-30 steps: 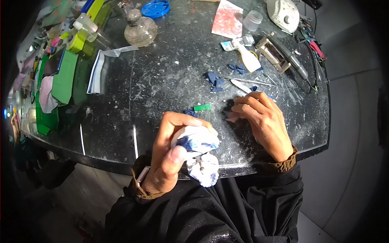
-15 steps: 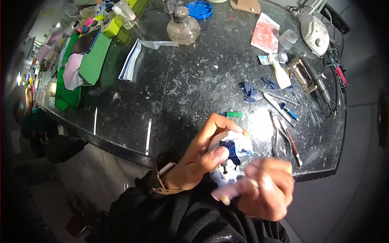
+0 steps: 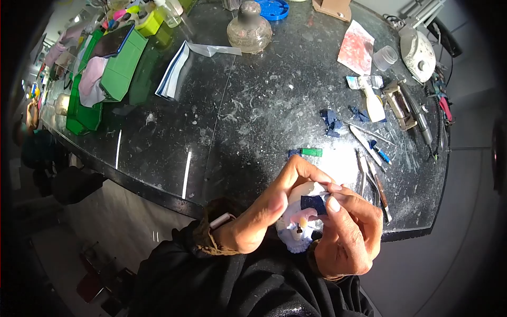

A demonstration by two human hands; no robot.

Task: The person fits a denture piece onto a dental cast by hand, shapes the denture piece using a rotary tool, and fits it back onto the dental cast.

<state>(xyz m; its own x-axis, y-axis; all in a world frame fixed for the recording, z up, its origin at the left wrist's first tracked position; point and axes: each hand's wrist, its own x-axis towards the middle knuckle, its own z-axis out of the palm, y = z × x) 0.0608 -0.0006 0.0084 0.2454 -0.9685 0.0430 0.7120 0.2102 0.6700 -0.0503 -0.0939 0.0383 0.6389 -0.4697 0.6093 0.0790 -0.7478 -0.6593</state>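
My left hand curls around a white plaster dental cast, its thumb along the near left side and its fingers over the far side. A small dark blue sheet, like marking paper, lies over the cast. Below the sheet, a pink denture piece with a tooth-coloured part sits against the cast, near a small dark metal screw or pin. My right hand is closed at the right side, with thumb and fingertips at the pink piece and the blue sheet's edge. Its exact grip is partly hidden.
Beyond the hands lie a green block, torn blue paper, a knife, pliers and a brown-handled tool. A glass jar stands farther back. Green bins are left; a handpiece lies right.
My right hand has brought the pink denture piece up and left onto the cast, by the blue sheet. The left thumb has come off the sheet. The view has shifted slightly.
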